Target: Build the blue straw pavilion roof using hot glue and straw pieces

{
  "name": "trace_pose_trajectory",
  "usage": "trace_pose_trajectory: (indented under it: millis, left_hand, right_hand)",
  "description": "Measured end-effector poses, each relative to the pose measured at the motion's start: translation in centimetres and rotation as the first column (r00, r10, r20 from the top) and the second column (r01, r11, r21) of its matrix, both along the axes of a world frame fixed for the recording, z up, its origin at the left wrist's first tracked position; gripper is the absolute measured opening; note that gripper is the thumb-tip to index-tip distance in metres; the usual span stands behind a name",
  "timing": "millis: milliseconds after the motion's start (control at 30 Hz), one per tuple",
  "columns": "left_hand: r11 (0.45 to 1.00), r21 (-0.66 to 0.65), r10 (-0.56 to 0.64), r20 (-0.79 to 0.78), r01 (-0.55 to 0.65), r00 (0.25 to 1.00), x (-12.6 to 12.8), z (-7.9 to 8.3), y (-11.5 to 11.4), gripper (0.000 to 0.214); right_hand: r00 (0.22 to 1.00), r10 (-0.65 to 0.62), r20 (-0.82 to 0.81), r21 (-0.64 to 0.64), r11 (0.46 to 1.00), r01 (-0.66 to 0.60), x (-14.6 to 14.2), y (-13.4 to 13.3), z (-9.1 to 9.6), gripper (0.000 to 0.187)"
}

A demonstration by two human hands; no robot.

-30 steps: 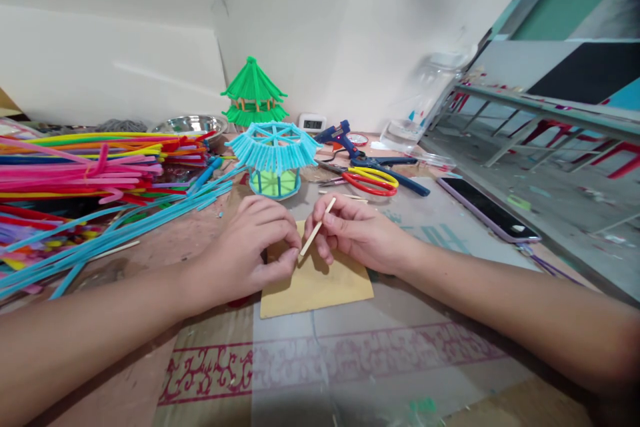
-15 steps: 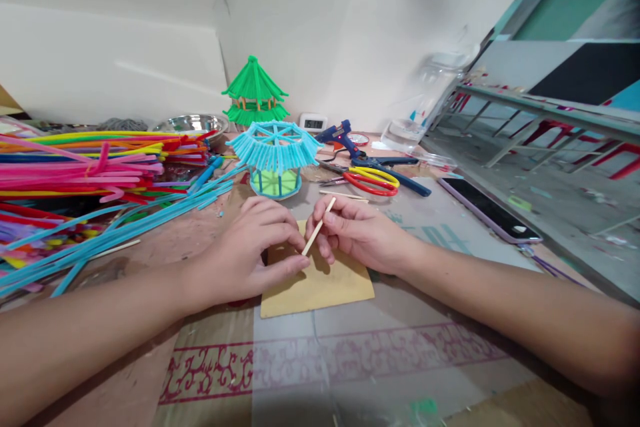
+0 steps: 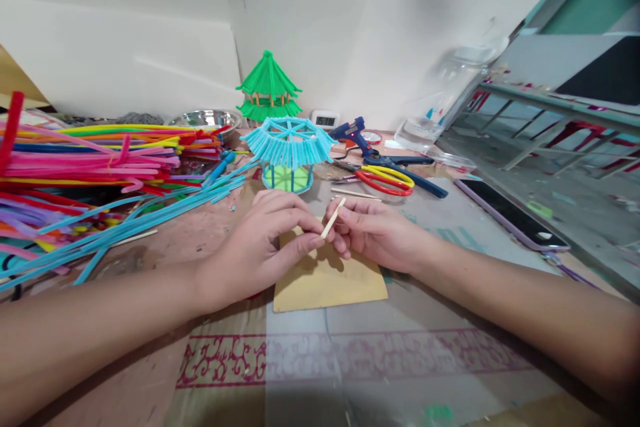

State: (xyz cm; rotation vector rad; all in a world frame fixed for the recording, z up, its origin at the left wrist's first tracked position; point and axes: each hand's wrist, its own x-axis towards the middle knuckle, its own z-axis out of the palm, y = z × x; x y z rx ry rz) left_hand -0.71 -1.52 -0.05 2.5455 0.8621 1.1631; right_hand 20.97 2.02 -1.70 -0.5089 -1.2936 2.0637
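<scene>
A short pale wooden stick (image 3: pixel 333 219) slants between my two hands, above a yellow sheet of sandpaper or card (image 3: pixel 330 287). My right hand (image 3: pixel 377 230) grips the stick between thumb and curled fingers. At the stick's lower end, the thumb and fingertips of my left hand (image 3: pixel 277 240) close on it. Just beyond the hands stands a small round pavilion (image 3: pixel 287 153) with a light-blue pipe-cleaner roof, open at the top, on a green base. Behind it is a green two-tiered pavilion (image 3: pixel 269 83). More thin sticks (image 3: pixel 356 195) lie past my right hand.
Bundles of coloured pipe cleaners (image 3: pixel 90 163) fill the left side. Scissors with red and yellow handles (image 3: pixel 385 180), blue-handled pliers (image 3: pixel 415 173) and a glue gun (image 3: pixel 355 137) lie at the back. A phone (image 3: pixel 510 213) rests at the right edge, near a tilted-looking clear jug (image 3: pixel 440 100).
The view has turned slightly left, so everything sits further right in the picture. Both hands keep hold of the stick, which appears a little shorter between them.
</scene>
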Motion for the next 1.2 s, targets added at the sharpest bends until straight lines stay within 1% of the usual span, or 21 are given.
trace_pose_trajectory:
  millis: [133,233,333,400,433,467,500,533,600,633,667,733,800,867,933,967,1033,1100,1133,1200]
  left_hand:
    - [0.999,-0.027,0.02,-0.023,-0.021,1.0,0.0,-0.1,0.0,0.009]
    - [0.997,-0.065,0.02,-0.162,-0.031,0.987,-0.1,-0.6,0.2,0.015]
    - [0.989,-0.133,0.012,-0.341,-0.061,0.94,0.0,-1.2,0.4,0.03]
    - [0.983,-0.171,-0.005,-0.402,-0.07,0.915,0.0,-1.4,0.5,0.035]
    - [0.981,-0.182,-0.015,-0.415,-0.067,0.91,0.0,-1.4,0.6,0.037]
    - [0.98,-0.187,-0.02,-0.421,-0.066,0.907,0.0,-1.5,0.6,0.04]
    - [0.979,-0.189,-0.018,-0.424,-0.069,0.905,0.0,-1.5,0.7,0.043]
    - [0.979,-0.19,-0.012,-0.426,-0.077,0.905,0.0,-1.5,0.7,0.045]
    - [0.977,-0.192,0.002,-0.426,-0.092,0.904,0.1,-1.6,0.8,0.049]
    - [0.977,-0.193,0.002,-0.424,-0.092,0.906,0.1,-1.6,0.9,0.048]
    - [0.977,-0.193,-0.002,-0.419,-0.087,0.908,0.1,-1.7,0.9,0.045]
    - [0.979,-0.189,-0.01,-0.409,-0.074,0.913,0.2,-1.7,1.0,0.039]
    - [0.981,-0.179,-0.013,-0.411,-0.067,0.911,0.2,-1.7,1.0,0.036]
    - [0.983,-0.167,-0.004,-0.43,-0.075,0.903,0.2,-1.8,1.0,0.039]
    - [0.984,-0.156,0.009,-0.443,-0.087,0.896,0.2,-1.8,1.0,0.044]
    - [0.984,-0.155,0.012,-0.443,-0.089,0.896,0.2,-1.8,1.0,0.046]
    - [0.985,-0.156,-0.003,-0.436,-0.072,0.9,0.2,-1.9,1.1,0.043]
    - [0.987,-0.15,-0.019,-0.432,-0.051,0.902,0.2,-1.9,1.1,0.039]
    - [0.988,-0.147,-0.02,-0.434,-0.049,0.901,0.2,-1.9,1.0,0.039]
    - [0.987,-0.147,-0.006,-0.446,-0.067,0.895,0.2,-1.8,1.0,0.043]
  right_hand:
    - [1.0,-0.022,0.003,-0.007,1.0,0.022,0.1,-0.1,0.1,0.013]
    - [0.998,-0.054,0.012,0.03,0.998,0.054,0.0,-0.4,0.2,0.016]
    - [0.992,-0.124,0.039,0.119,0.986,0.119,0.0,-0.9,0.6,0.014]
    - [0.972,-0.22,0.084,0.236,0.952,0.195,0.1,-1.3,1.2,0.011]
    - [0.954,-0.275,0.123,0.327,0.918,0.222,0.2,-1.5,1.5,0.011]
    - [0.927,-0.333,0.17,0.439,0.868,0.231,0.3,-1.6,1.9,0.013]
    - [0.894,-0.393,0.216,0.558,0.801,0.217,0.3,-1.8,2.2,0.016]
    - [0.857,-0.447,0.258,0.669,0.722,0.176,0.3,-2.0,2.5,0.018]
    - [0.793,-0.521,0.316,0.824,0.565,0.043,0.3,-2.4,2.9,0.019]
    - [0.777,-0.53,0.339,0.863,0.503,-0.033,0.2,-2.6,2.9,0.018]
    - [0.774,-0.519,0.363,0.884,0.455,-0.11,0.2,-2.8,2.9,0.017]
    - [0.774,-0.473,0.421,0.889,0.386,-0.247,0.1,-2.9,2.6,0.017]
    - [0.759,-0.467,0.454,0.887,0.317,-0.335,0.1,-2.5,2.1,0.017]
    - [0.72,-0.531,0.446,0.895,0.264,-0.359,0.2,-1.8,1.7,0.017]
    - [0.682,-0.605,0.41,0.912,0.246,-0.33,0.3,-1.3,1.4,0.016]
    - [0.678,-0.619,0.396,0.918,0.252,-0.306,0.3,-1.2,1.4,0.016]
    - [0.713,-0.577,0.399,0.917,0.275,-0.29,0.3,-1.3,1.5,0.016]
    - [0.749,-0.506,0.428,0.903,0.276,-0.329,0.2,-1.5,1.5,0.015]
    - [0.739,-0.509,0.441,0.897,0.268,-0.35,0.2,-1.5,1.6,0.014]
    - [0.666,-0.607,0.434,0.9,0.259,-0.35,0.3,-1.3,1.5,0.014]
